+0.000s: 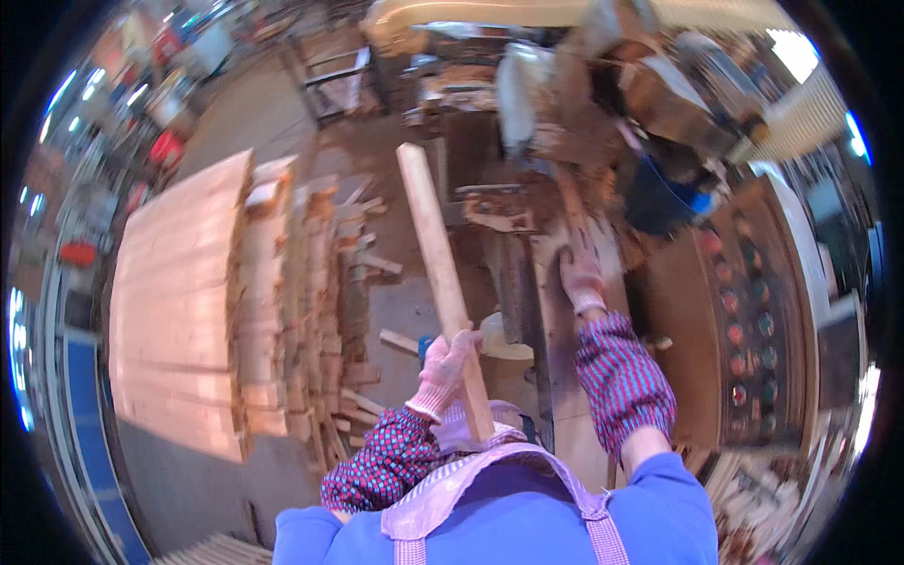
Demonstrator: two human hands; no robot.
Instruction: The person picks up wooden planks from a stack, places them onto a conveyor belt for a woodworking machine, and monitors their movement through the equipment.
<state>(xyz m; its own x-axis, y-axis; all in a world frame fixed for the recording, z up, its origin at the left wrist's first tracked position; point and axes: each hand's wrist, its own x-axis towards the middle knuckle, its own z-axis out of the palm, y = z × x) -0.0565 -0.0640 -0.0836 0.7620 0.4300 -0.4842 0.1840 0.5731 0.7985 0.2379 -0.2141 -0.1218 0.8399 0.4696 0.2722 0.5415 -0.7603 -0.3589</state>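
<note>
My left hand (446,367), in a pale knit glove, is closed around a long squared wooden strip (431,226). The strip slants up and away from my front, its near end by my apron (452,494). My right hand (582,273), gloved too, lies with its fingers stretched forward on a pale wooden surface (574,377) of the machine in front of me. Whether that surface is a loose board or the machine's bed I cannot tell. Patterned sleeve covers are on both my forearms.
A tall stack of boards (184,301) stands at the left, with loose offcuts (363,259) beside it. A panel with several round buttons (749,320) is at the right. Machine parts (659,104) and a wide hose (565,13) fill the far side. Wood scraps (753,504) lie at the lower right.
</note>
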